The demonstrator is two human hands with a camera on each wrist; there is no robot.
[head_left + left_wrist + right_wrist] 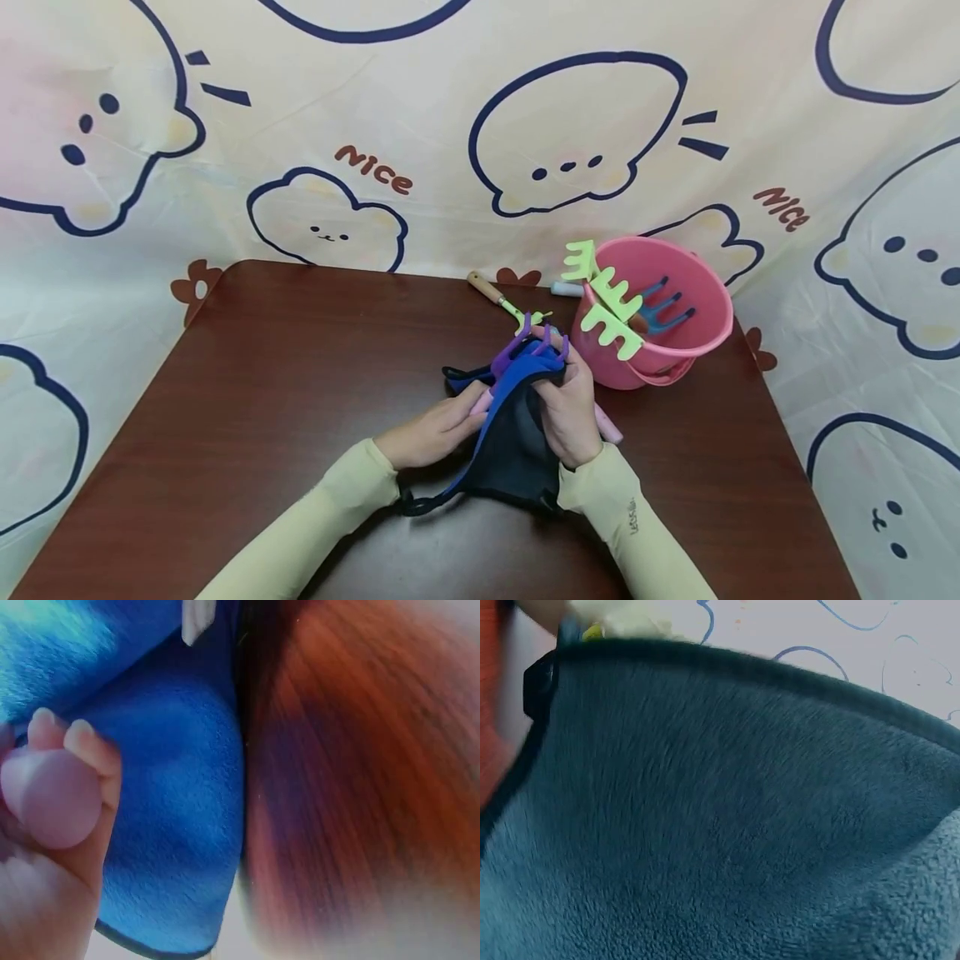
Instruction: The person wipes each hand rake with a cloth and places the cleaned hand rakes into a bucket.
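My left hand (438,429) grips the lilac handle of a small purple hand rake (506,358). The handle's rounded end (64,799) pokes out of the curled fingers in the left wrist view. A cloth (517,450), blue on one side and dark grey with black edging on the other, drapes over the rake. With the right hand (572,412), I pinch the cloth near the purple tines, which stick up past its top edge. Fuzzy dark cloth fills most of the right wrist view and hides the right fingers there.
A pink bucket (611,371) stands at the back right, with light green rake heads (611,292) at its rim and a blue fork (663,312) inside. Behind the cloth lies a green rake with a wooden handle (486,287). A pink handle (607,423) shows beside the right wrist.
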